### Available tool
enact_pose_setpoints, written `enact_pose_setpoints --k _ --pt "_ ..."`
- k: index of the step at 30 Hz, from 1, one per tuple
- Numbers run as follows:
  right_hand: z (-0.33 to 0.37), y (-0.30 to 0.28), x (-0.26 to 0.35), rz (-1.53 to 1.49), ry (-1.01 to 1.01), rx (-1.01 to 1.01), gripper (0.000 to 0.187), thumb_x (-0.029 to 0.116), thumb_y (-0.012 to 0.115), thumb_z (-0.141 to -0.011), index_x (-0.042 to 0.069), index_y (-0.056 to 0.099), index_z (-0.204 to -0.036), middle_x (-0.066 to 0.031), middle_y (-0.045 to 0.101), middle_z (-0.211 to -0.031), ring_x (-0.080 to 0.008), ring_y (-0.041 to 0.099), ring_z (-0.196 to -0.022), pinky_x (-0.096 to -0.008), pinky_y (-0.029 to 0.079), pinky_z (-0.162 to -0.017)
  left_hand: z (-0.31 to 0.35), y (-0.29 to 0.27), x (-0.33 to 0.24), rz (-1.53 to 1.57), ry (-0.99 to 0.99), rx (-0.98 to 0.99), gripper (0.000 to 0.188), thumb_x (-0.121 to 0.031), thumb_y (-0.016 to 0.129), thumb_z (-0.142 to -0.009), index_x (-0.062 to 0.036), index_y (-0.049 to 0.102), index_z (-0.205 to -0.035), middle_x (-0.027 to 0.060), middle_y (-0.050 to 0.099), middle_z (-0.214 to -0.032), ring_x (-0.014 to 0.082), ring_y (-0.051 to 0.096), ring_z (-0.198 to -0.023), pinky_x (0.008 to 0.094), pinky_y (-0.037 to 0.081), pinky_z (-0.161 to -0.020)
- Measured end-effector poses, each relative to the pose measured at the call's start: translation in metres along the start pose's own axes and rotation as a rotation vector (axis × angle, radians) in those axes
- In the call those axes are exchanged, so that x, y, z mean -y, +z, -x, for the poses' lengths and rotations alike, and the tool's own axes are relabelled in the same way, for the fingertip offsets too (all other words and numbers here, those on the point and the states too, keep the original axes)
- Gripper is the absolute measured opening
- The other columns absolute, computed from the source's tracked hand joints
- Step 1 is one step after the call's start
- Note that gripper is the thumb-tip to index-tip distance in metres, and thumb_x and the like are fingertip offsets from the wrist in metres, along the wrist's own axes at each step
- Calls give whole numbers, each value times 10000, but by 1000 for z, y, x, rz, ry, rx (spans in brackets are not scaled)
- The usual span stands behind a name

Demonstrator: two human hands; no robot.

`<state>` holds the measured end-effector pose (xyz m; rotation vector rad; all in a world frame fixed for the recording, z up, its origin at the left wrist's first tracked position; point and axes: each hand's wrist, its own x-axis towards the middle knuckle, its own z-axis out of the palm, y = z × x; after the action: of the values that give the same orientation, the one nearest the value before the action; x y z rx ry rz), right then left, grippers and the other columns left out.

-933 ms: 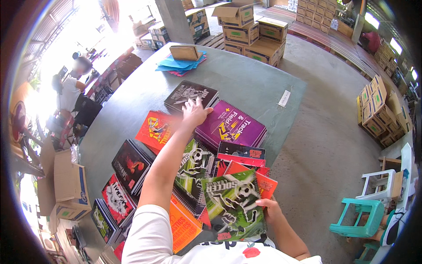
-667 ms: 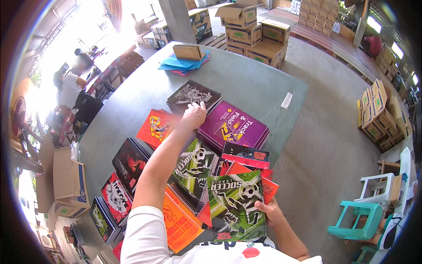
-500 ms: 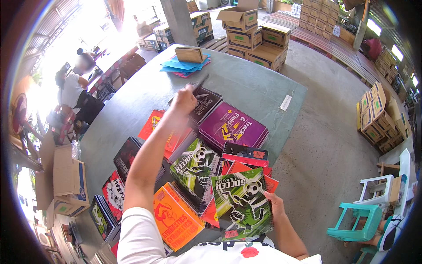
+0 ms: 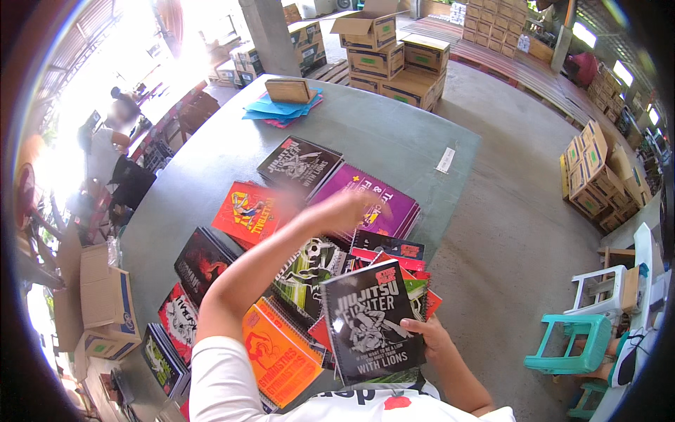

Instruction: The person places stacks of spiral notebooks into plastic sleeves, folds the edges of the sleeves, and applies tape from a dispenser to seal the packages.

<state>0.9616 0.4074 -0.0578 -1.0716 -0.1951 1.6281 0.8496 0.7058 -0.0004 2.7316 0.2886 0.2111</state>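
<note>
My right hand (image 4: 430,336) holds a stack of spiral notebooks against my chest, topped by a black notebook (image 4: 369,320) with a white fighter drawing. My left hand (image 4: 346,211) is stretched forward and motion-blurred, hovering over the purple notebook pile (image 4: 390,204); nothing shows in it. Just beyond it lie a black notebook pile (image 4: 299,165) and a red-orange pile (image 4: 246,211). Under my left forearm are a green-and-black football notebook (image 4: 309,271) and an orange one (image 4: 278,352).
More notebook piles (image 4: 200,257) line the left side of the grey-green table (image 4: 394,133). Blue papers (image 4: 281,109) and a small brown box (image 4: 288,90) sit at its far end. Cardboard cartons (image 4: 383,56) stand behind, a teal stool (image 4: 569,341) at right, and people (image 4: 119,112) at far left.
My left hand lifted a black notebook from the far pile and brought it back; that notebook now tops the stack in my right hand, and the left hand is reaching forward again.
</note>
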Motion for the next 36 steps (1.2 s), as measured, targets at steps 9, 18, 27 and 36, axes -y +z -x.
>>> enact_pose_setpoints --k 9,18,27,36 --pt "-3 9 -10 -105 -20 -92 570 107 714 -722 48 436 -1216 -108 567 -1100 -222 600 -929 -376 518 -772 -27 13 88 -144 -672 -414 600 -313 820 -572 -55 554 -1045 195 552 -1085 317 498 -1054 402 423 -860" --pt "-11 17 -6 -154 76 17 506 102 678 -758 63 438 -1202 -102 586 -1038 -233 617 -883 -403 542 -733 -14 -36 82 216 -332 -901 143 6 444 -822 -27 552 -910 166 590 -760 249 615 -690 333 467 -605" --pt "-8 14 -3 -117 57 -48 519 174 690 -769 90 442 -1216 -76 579 -1075 -212 577 -980 -404 500 -799 -40 -63 20 -14 -455 -1108 163 -118 429 -913 1 519 -850 173 554 -703 304 576 -686 378 427 -614" --pt "-8 14 -5 -381 -169 259 613 424 584 -835 88 364 -1299 -69 550 -1153 -236 544 -1047 -429 441 -886 5 -17 -117 -329 -558 -323 301 -321 600 -811 -29 548 -862 158 587 -880 285 610 -704 405 510 -578"
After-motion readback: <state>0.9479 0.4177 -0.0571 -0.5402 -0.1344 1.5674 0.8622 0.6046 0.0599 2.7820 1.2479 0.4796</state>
